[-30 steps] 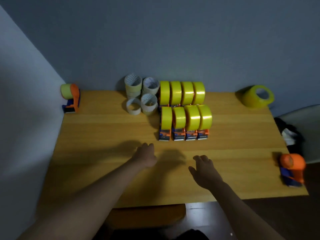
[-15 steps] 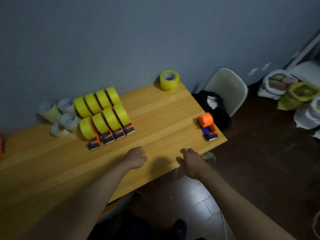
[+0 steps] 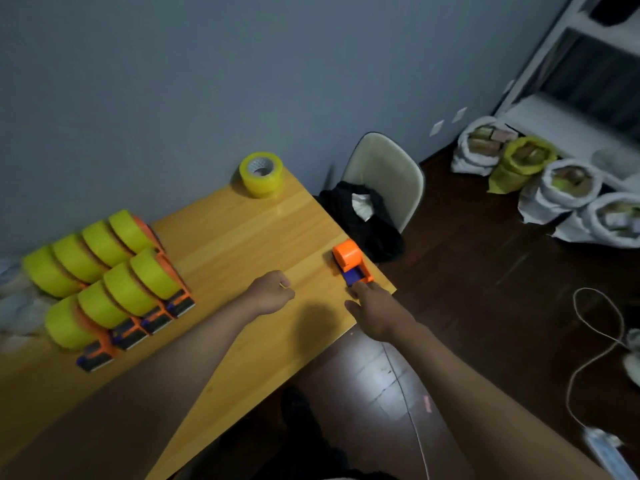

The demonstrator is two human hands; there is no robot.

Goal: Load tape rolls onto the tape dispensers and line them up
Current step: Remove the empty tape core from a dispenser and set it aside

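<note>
An empty orange and blue tape dispenser (image 3: pixel 351 263) stands near the right corner of the wooden table (image 3: pixel 242 244). My right hand (image 3: pixel 375 311) reaches to it, fingertips at its blue front end, fingers stretched. My left hand (image 3: pixel 270 292) hovers over the table to the left, fingers curled into a loose fist, holding nothing. A loose yellow tape roll (image 3: pixel 261 174) lies flat at the table's far edge by the wall. Two rows of several loaded dispensers with yellow rolls (image 3: pixel 114 278) stand at the left.
A beige chair (image 3: pixel 386 174) with a black bag (image 3: pixel 363 223) on its seat stands just beyond the table's right edge. Several filled sacks (image 3: pixel 540 174) and a white cable (image 3: pixel 595 334) lie on the dark floor. Pale empty cores (image 3: pixel 14 306) blur at far left.
The view has swung to the right. My right hand moved forward and right to the empty orange dispenser. My left hand drifted right over the table.
</note>
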